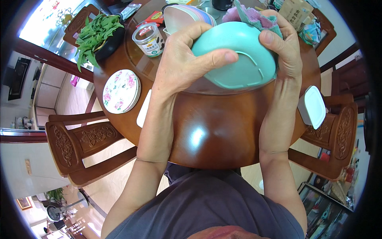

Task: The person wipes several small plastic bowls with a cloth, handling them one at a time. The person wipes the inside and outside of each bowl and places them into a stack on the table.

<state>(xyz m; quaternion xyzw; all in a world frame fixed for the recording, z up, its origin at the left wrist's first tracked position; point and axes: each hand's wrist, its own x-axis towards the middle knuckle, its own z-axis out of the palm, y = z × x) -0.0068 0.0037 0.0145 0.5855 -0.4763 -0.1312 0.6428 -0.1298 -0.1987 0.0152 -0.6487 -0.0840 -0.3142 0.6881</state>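
A turquoise plastic bowl (229, 64) is held up over the table, its underside with a raised broken foot ring turned towards me. My left hand (191, 56) grips its left side, thumb lying across the base. On the right, my right hand (283, 44) pinches the rim through a purple and green cloth (253, 18), with the thumb on the bowl's outside. Part of the cloth hangs over the far rim; the bowl's inside is hidden. Just beyond my left hand lies a nested stack of pastel bowls (180, 19) on its side.
Left on the round wooden table (215, 128) are floral plates (121, 91), a clear jar (148, 40) and a black bowl of green leaves (110, 43). A white lidded container (313, 106) stands near the right edge. Carved chairs (98, 137) flank the table.
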